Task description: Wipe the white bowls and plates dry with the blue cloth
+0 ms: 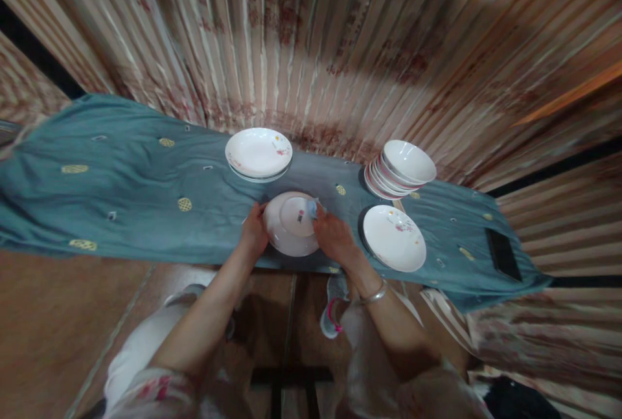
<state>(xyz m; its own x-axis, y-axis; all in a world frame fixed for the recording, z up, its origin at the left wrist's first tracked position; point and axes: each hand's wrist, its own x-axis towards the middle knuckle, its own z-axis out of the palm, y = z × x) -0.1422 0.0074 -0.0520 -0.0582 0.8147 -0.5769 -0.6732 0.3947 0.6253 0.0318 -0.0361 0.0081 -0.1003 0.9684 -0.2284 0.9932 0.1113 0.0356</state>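
A white plate (286, 237) is turned bottom up in front of me, the small printed mark on its base showing. My left hand (254, 231) grips its left rim, fingers partly under the edge. My right hand (334, 234) is closed on a small light-blue and white cloth-like piece (311, 208), pressed against the plate's underside at the right. Whether that piece is cloth or tissue is hard to make out. Behind lies a stack of white flowered plates (257, 152). To the right of my hands sits another stack of flowered plates (394, 239).
Nested white bowls with red bands (401, 169) stand tilted at the back right. A dark flat phone-like object (503, 254) lies near the table's right end. The table has a teal cloth (136, 192); a striped curtain (311, 50) hangs behind it.
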